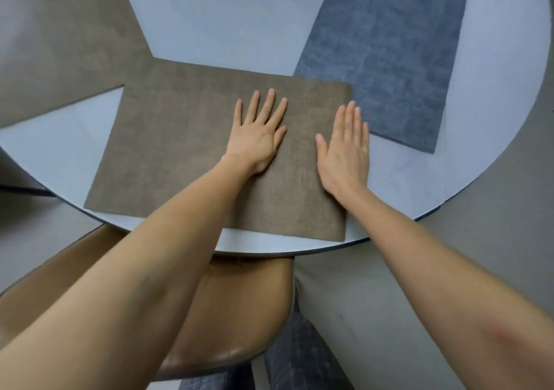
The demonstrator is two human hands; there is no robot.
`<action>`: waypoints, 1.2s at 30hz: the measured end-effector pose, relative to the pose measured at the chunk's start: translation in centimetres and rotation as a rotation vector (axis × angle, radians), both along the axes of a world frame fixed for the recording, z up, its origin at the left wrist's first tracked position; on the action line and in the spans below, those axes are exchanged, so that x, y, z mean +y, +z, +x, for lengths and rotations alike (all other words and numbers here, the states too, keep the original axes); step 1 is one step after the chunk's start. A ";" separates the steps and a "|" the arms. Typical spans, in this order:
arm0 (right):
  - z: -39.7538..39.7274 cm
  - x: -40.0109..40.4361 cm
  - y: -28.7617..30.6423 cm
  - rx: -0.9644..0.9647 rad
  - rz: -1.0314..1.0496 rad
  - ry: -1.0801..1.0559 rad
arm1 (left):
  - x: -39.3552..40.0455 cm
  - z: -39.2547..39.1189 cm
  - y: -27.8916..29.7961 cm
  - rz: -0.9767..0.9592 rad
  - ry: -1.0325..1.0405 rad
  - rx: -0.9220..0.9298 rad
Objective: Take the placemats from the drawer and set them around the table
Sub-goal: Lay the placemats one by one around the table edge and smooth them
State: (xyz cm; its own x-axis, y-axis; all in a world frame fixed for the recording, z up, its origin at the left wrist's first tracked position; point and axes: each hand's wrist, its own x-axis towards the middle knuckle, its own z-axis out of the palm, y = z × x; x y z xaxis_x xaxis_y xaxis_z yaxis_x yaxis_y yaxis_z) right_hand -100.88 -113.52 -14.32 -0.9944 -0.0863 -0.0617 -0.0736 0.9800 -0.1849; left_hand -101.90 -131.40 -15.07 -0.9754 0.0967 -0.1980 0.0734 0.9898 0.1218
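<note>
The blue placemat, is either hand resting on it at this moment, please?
No, the left hand and right hand lie on the brown placemat; the blue placemat lies untouched.

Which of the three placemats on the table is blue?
The blue placemat at far right. The other two are brown: one under both hands, one at far left.

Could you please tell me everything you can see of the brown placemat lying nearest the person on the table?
The brown rectangular woven-looking placemat lies flat and unfolded near the front edge of the round pale table, above a tan chair seat. The left hand rests open, palm down, on it; the right hand lies flat across its right edge. Its far-left corner overlaps a second brown placemat, and its far-right corner meets a blue-grey placemat.
</note>
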 end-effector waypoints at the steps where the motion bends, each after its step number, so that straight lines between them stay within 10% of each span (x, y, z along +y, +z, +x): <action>1: 1.6 -0.6 0.0 -0.008 -0.038 0.130 | 0.3 0.4 0.1 0.007 0.041 -0.005; 5: 6.1 -0.5 -0.9 -0.071 0.023 0.385 | 0.3 3.7 0.0 0.020 0.158 0.005; 14: 7.0 1.3 1.7 -0.129 0.274 -0.073 | -5.9 11.8 0.3 0.020 0.160 -0.027; 21: 9.3 -13.3 1.9 -0.140 0.079 0.430 | -14.7 16.2 0.5 0.022 0.200 -0.021; 36: 10.5 -11.3 4.5 -0.389 0.336 0.347 | -20.9 15.2 6.0 0.071 0.286 -0.413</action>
State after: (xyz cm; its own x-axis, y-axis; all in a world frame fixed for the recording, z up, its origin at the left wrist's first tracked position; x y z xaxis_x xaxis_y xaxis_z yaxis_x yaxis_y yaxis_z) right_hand -90.38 -124.84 -9.84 -0.8110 -0.3140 -0.4936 -0.3879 0.9202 0.0519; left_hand -86.66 -152.28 -9.03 -0.8063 -0.1358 -0.5757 -0.2680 0.9515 0.1509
